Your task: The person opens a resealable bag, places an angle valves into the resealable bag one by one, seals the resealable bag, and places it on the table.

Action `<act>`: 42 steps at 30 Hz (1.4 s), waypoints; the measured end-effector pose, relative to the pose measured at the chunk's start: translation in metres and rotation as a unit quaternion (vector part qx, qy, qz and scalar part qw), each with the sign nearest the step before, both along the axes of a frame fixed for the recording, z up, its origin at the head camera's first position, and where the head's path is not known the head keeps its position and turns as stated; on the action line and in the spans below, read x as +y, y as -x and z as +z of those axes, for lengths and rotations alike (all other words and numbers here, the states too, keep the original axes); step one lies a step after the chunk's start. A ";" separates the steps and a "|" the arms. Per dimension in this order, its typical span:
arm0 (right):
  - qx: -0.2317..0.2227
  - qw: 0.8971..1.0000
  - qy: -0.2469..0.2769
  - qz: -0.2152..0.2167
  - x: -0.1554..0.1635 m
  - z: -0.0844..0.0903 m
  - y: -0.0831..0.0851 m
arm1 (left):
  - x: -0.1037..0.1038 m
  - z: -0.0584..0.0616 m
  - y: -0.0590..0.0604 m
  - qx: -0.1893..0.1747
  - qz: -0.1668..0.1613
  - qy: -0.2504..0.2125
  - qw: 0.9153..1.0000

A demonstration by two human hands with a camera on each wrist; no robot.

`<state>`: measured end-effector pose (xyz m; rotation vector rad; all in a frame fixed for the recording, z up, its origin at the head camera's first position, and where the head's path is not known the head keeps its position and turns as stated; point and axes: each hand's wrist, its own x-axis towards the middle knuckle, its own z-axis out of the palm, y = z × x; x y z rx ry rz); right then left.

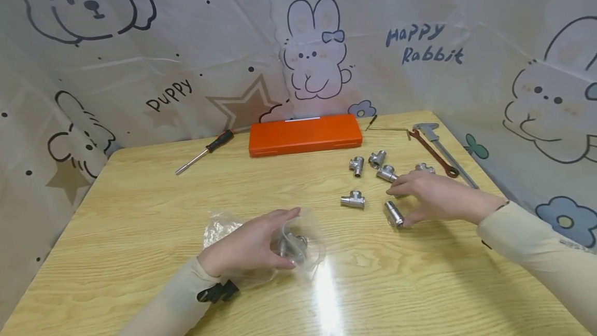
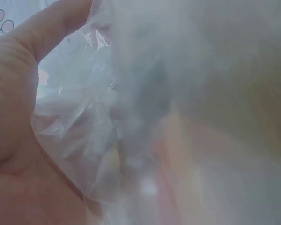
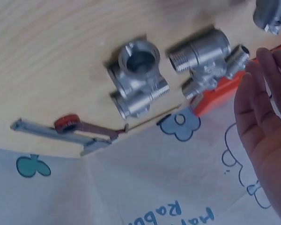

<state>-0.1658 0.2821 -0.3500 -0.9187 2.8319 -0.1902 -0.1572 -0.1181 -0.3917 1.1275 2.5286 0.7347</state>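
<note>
My left hand grips a crumpled clear plastic bag holding metal fittings, near the wooden table's front edge. My right hand, fingers loosely spread, touches a short silver threaded pipe fitting among the loose tee fittings.

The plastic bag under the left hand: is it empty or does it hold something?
Not empty: metal fittings show through the clear plastic bag.
</note>
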 end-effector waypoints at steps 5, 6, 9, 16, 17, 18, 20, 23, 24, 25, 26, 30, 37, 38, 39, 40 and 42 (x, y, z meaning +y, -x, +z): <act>-0.018 1.000 0.000 -0.004 -0.002 -0.010 0.001 | 0.000 0.000 0.000 -0.004 0.002 -0.001 1.000; -0.020 1.000 -0.003 -0.004 -0.003 -0.012 0.001 | 0.000 0.000 0.000 -0.005 0.002 -0.001 1.000; -0.029 1.000 -0.005 0.000 -0.005 -0.015 0.004 | 0.000 -0.001 0.000 -0.008 0.003 -0.002 1.000; -0.028 0.999 0.033 -0.007 -0.006 -0.015 0.003 | 0.000 -0.001 0.000 -0.012 0.003 0.002 1.000; -0.027 0.998 0.052 -0.014 -0.006 -0.015 0.001 | 0.000 -0.001 0.000 -0.013 0.004 0.002 1.000; -0.029 0.996 0.077 -0.023 -0.006 -0.016 -0.002 | -0.001 -0.001 0.000 -0.014 0.004 0.003 1.000; -0.034 0.990 0.133 -0.043 -0.010 -0.016 -0.008 | -0.001 -0.001 0.000 -0.015 0.005 0.006 1.000; -0.053 0.973 0.213 -0.071 -0.025 -0.018 -0.020 | -0.001 -0.001 0.000 -0.018 0.007 0.007 1.000; -0.062 0.967 0.235 -0.078 -0.032 -0.019 -0.024 | -0.001 -0.001 0.000 -0.019 0.008 0.006 1.000; -0.070 0.961 0.254 -0.084 -0.040 -0.020 -0.028 | -0.001 -0.001 0.000 -0.018 0.008 0.005 1.000; -0.078 0.956 0.270 -0.087 -0.049 -0.021 -0.031 | -0.001 -0.001 0.000 -0.019 0.008 0.004 1.000; -0.114 0.939 0.315 -0.080 -0.083 -0.029 -0.038 | 0.000 -0.002 0.001 -0.018 0.005 -0.002 1.000; -0.146 0.929 0.336 -0.050 -0.131 -0.042 -0.035 | -0.001 -0.003 0.001 -0.016 -0.004 -0.002 1.000; -0.144 0.930 0.335 -0.046 -0.137 -0.044 -0.035 | -0.001 -0.003 0.001 -0.014 -0.006 -0.003 1.000; -0.143 0.931 0.333 -0.042 -0.142 -0.045 -0.034 | -0.001 -0.002 0.001 -0.012 -0.008 -0.003 1.000; -0.141 0.933 0.330 -0.037 -0.147 -0.046 -0.034 | -0.001 -0.002 0.001 -0.009 -0.010 -0.003 1.000; -0.130 0.936 0.326 -0.018 -0.156 -0.049 -0.033 | -0.001 -0.002 0.002 -0.006 -0.013 -0.006 1.000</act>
